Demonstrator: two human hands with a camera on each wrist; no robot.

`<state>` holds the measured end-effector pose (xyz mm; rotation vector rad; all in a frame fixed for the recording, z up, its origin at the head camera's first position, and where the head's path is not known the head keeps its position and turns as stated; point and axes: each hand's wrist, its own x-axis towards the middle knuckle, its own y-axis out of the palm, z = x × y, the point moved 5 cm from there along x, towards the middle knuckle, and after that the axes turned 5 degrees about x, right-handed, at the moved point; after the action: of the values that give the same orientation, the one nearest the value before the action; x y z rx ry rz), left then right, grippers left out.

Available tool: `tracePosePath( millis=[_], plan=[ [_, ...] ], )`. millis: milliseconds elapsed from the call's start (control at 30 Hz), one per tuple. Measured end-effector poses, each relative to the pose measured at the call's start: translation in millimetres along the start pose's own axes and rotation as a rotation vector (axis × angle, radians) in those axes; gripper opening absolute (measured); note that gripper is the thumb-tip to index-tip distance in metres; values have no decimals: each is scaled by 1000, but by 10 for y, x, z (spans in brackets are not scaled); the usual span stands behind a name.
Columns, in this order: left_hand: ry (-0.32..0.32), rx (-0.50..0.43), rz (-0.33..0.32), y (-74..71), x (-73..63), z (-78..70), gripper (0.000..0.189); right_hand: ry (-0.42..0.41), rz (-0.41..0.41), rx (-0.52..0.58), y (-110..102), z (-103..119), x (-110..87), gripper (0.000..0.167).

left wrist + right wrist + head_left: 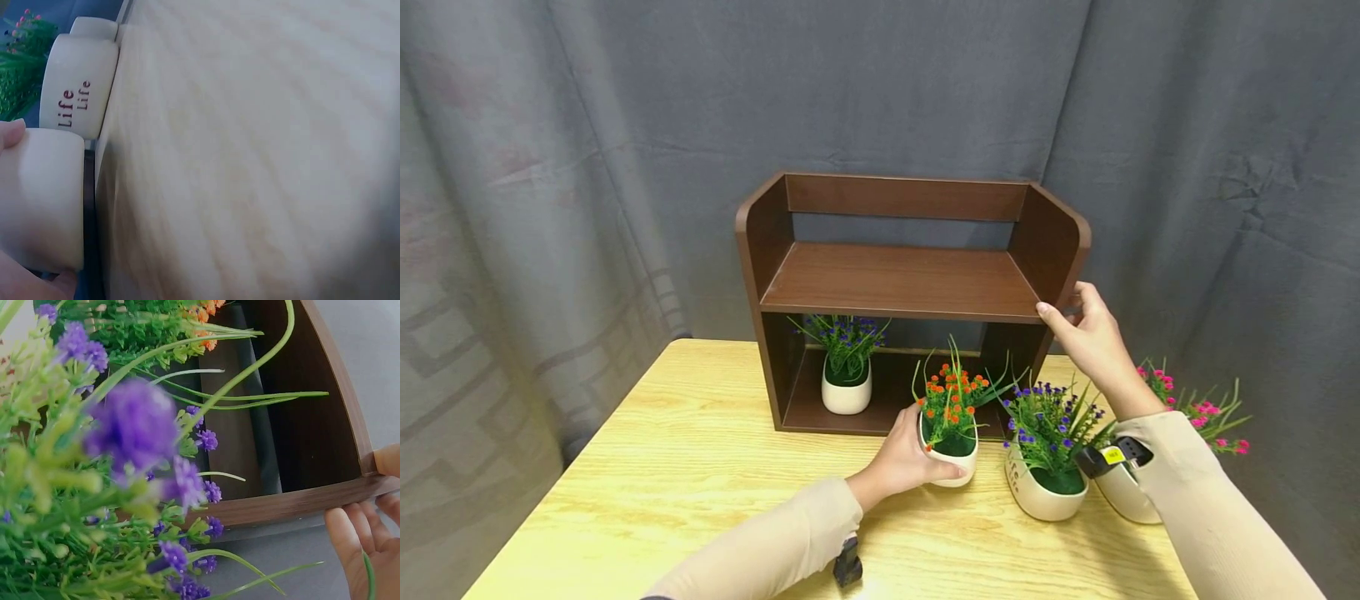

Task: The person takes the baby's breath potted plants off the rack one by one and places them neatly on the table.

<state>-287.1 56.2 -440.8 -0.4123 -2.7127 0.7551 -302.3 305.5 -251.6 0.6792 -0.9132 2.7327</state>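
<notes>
My left hand (901, 462) grips a white pot (44, 197) of orange flowers (951, 396) from its left, thumb across the front. In the left wrist view the pot's underside is close over the wooden table (237, 156). My right hand (1093, 343) holds the right side panel of a dark brown two-tier shelf (902, 275). Its thumb lies at the front edge by the upper board, the other fingers on the panel's outer side. In the right wrist view, fingertips (342, 528) touch the panel from outside.
A pot of purple flowers (847, 396) stands in the lower tier, left side. Right of my left hand stands another purple-flowered pot (1047, 498), marked "Life". Beyond it a pink-flowered pot (1131, 493) is partly behind my right forearm. A grey curtain (910, 83) hangs behind the shelf.
</notes>
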Motion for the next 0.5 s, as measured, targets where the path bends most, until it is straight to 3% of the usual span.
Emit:
tracePosePath(
  millis=[500],
  plan=[
    [-1, -36, 18, 26, -204, -40, 122, -1, -4, 3, 1, 5, -7, 51]
  ],
)
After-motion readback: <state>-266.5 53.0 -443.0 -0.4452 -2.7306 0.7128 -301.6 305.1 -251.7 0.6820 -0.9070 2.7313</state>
